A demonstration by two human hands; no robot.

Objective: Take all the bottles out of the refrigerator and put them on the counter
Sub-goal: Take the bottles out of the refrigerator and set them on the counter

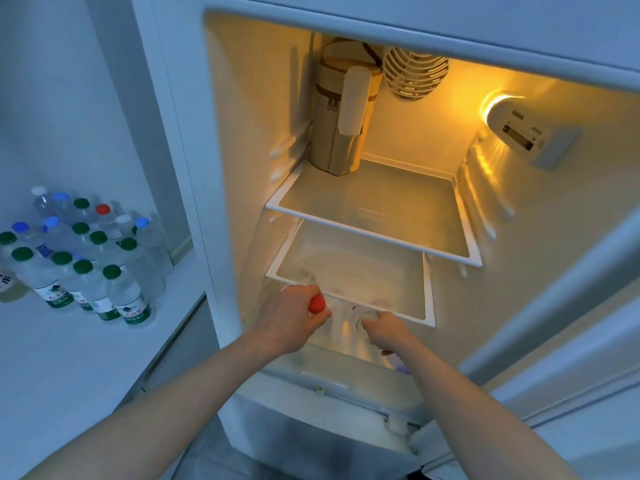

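The refrigerator (242, 202) stands open and lit inside. My left hand (289, 318) is shut around a clear bottle with a red cap (317, 304), low in the fridge under the second glass shelf (349, 289). My right hand (384, 332) grips the top of another clear bottle (367, 317) beside it; its cap is hidden by my fingers. Between the two hands a further clear bottle (344, 329) shows faintly. On the white counter (69, 358) to the left stand several water bottles (86, 258) with green, blue, white and red caps.
A beige zipped pouch (337, 112) stands at the back left of the top glass shelf (374, 216), next to a round vent. The fridge light and control box (519, 129) sit on the right wall. The open fridge door (571, 323) is on the right.
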